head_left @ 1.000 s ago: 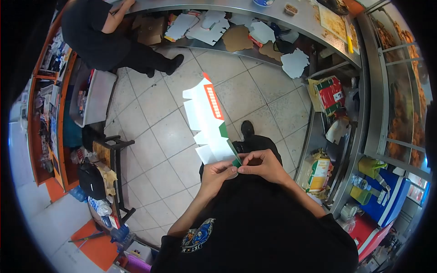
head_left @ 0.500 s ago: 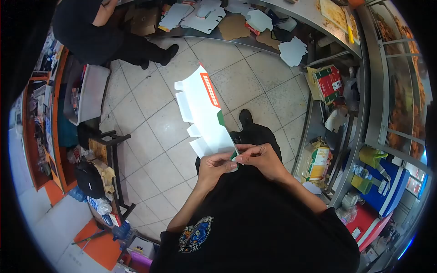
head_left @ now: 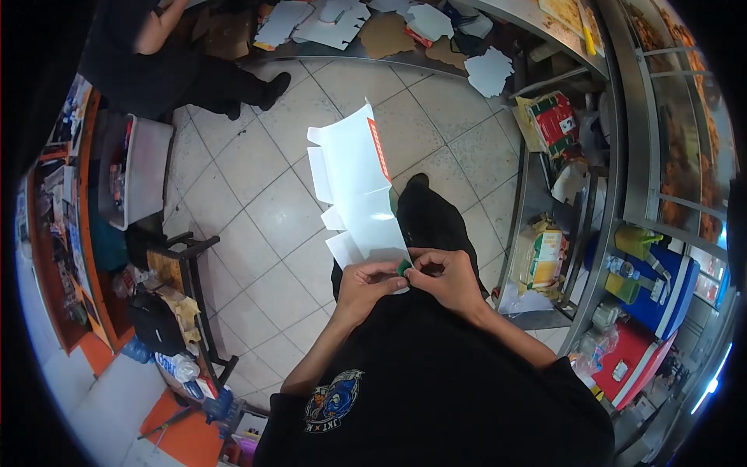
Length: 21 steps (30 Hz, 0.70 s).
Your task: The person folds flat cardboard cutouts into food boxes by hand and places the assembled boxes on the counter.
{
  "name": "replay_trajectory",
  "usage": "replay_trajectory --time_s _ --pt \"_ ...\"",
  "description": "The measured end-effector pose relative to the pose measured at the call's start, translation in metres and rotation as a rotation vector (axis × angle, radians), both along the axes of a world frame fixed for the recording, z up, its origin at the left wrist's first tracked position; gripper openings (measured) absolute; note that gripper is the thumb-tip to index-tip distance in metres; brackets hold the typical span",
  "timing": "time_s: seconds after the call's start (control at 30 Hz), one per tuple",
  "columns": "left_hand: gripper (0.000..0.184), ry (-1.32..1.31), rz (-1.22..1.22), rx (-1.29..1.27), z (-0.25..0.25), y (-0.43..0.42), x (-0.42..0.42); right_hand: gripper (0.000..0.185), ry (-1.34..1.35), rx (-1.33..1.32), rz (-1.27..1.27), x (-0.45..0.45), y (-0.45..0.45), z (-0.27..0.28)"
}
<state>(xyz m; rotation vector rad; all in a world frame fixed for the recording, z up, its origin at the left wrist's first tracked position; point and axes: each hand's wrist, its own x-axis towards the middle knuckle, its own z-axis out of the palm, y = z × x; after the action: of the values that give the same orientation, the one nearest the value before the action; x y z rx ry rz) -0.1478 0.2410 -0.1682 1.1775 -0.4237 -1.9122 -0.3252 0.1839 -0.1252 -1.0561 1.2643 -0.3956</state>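
Observation:
A partly folded cardboard box (head_left: pixel 354 175), white inside with red-orange and green print on its outer side, stretches away from me over the floor. Several tabs stick out along its left edge. At its near end, my left hand (head_left: pixel 364 289) pinches the board between thumb and fingers. My right hand (head_left: pixel 445 282) grips the same end from the right, thumb and fingertips closed on a small green-printed flap. Both sets of fingertips nearly meet there, and they partly hide the fold.
Loose flat cardboard (head_left: pixel 334 25) lies on the low shelf ahead. A co-worker (head_left: pixel 148 70) stands at upper left, beside a white bin (head_left: pixel 148 171). A black stool (head_left: pixel 191 249) is at left; a metal rack (head_left: pixel 537 307) with cartons and a blue cooler (head_left: pixel 661 300) line the right.
The box has turned slightly clockwise, showing less of its printed side and more of its white inside. My hands stay pinched at its near end. The view has shifted a little.

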Motion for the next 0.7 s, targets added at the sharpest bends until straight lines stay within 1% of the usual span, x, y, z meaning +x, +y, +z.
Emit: replay_trajectory --time_s 0.2,0.3,0.4,0.5,0.6,0.63,0.7 --pt "0.027 -0.063 -0.039 0.001 0.000 -0.015 0.007 0.015 -0.046 -0.009 0.027 0.006 -0.012 0.002" --pt "0.028 -0.049 -0.086 0.043 -0.003 -0.028 0.008 0.016 -0.049 0.047 0.030 0.003 -0.024 -0.001" --pt "0.028 -0.083 -0.166 0.049 -0.009 -0.044 0.015 0.018 -0.109 0.150 0.003 0.000 -0.040 -0.008" --pt "0.024 0.006 -0.143 0.134 -0.017 -0.067 0.022 0.020 -0.198 0.197 -0.061 0.002 -0.060 -0.018" --pt "0.019 -0.084 -0.162 0.061 -0.020 -0.104 0.025 0.019 -0.116 0.045 0.022 0.011 -0.096 -0.020" --pt "0.017 -0.092 -0.142 0.041 -0.018 -0.119 0.025 0.021 -0.169 0.065 -0.014 0.013 -0.108 -0.022" --pt "0.016 -0.094 -0.137 0.018 -0.019 -0.134 0.028 0.024 -0.175 0.038 0.019 0.016 -0.128 -0.024"
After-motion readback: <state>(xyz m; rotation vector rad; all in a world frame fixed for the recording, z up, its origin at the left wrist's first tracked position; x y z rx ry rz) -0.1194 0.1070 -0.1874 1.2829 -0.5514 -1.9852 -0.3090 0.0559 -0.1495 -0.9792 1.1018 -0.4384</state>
